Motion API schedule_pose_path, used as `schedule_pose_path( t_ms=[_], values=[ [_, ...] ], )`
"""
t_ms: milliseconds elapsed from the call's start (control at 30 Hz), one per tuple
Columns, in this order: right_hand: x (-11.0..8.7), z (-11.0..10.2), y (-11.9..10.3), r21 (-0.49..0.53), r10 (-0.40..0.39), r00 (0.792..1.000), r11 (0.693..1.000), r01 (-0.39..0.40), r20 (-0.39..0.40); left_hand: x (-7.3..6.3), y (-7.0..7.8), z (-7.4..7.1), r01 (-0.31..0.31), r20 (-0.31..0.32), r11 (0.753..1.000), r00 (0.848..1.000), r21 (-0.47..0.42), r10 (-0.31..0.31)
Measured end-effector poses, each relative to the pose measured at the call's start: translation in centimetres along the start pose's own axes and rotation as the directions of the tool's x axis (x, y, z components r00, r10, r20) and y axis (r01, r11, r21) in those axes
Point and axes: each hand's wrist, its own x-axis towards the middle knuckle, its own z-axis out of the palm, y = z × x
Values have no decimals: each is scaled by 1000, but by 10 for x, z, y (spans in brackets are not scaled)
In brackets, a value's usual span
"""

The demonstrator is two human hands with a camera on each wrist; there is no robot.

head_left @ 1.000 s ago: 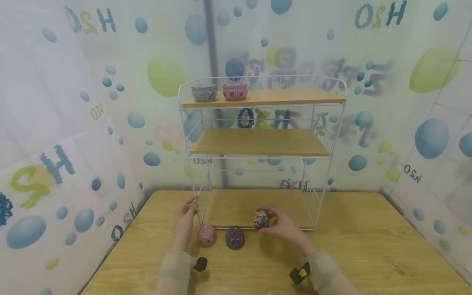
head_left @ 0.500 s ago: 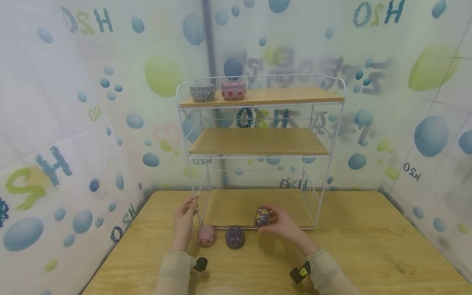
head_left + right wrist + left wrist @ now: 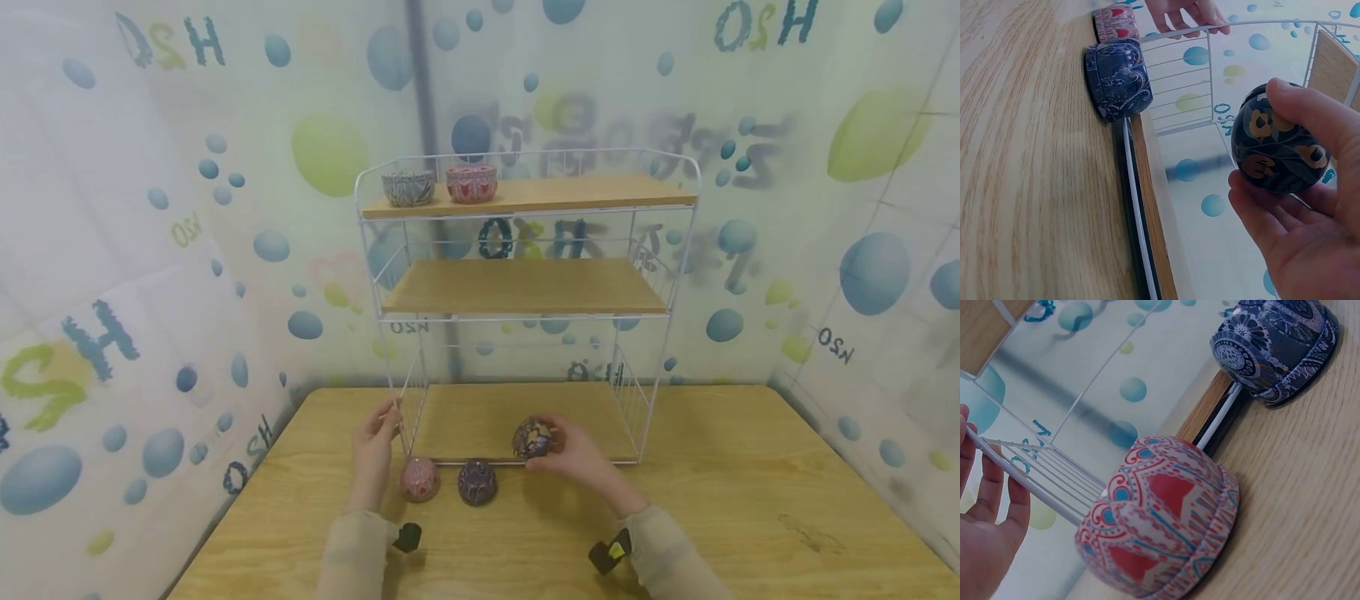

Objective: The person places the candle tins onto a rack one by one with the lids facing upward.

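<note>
In the head view, my right hand (image 3: 576,457) holds a small round tin (image 3: 532,439), dark with yellow flowers, above the front edge of the bottom shelf. Thumb and fingers clasp it from opposite sides in the right wrist view, its floral face (image 3: 1280,147) showing. My left hand (image 3: 375,440) grips the white wire post of the shelf rack (image 3: 528,287) at its lower left; the fingers (image 3: 991,484) curl at the rod in the left wrist view. Between the hands, a red-and-white patterned tin (image 3: 420,481) and a dark purple patterned tin (image 3: 477,483) rest dome up on the table.
On the rack's top board stand a grey patterned tin (image 3: 408,190) and a red-and-pink tin (image 3: 472,184), both at the left. The wooden table (image 3: 750,508) extends to either side. A printed curtain (image 3: 780,208) hangs close behind the rack.
The flowered tin has turned in my right hand, from standing on its side to showing more of its rounded face. My left hand stays at the post. The head view has shifted slightly.
</note>
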Motion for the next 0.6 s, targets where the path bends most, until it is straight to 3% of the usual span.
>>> schedule_pose_path(
  t_ms=[367, 600],
  values=[
    [1, 1, 0, 43, 19, 1000, 999, -18, -13, 1, -1, 2, -11, -38, 1000, 999, 15, 12],
    [2, 1, 1, 26, 14, 1000, 1000, -13, -24, 0, -1, 1, -10, -26, 1000, 1000, 12, 11]
  ],
)
